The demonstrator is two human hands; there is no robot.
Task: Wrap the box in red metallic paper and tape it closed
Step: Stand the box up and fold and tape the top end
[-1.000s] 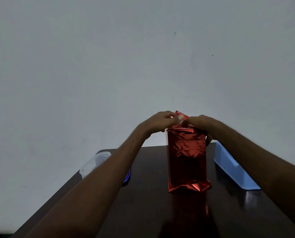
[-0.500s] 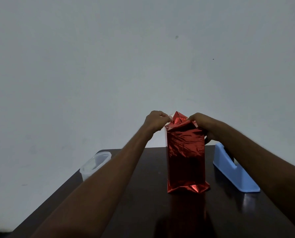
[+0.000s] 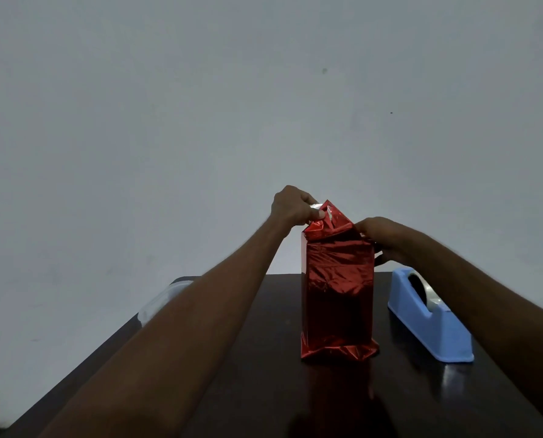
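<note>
One box (image 3: 338,295) in red metallic paper stood upright mid-table (image 3: 263,390). Left hand (image 3: 293,207) pinched raised paper flap at top. Right hand (image 3: 382,237) closed over top right corner of box. Blue tape dispenser (image 3: 429,320) sat right of box, clear container (image 3: 159,300) left.

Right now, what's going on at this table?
A person is wrapping a tall box that stands upright on the dark table in red metallic paper. The left hand pinches the raised paper flap at the top; the right hand holds the top right edge. A blue tape dispenser sits to the right.
</note>
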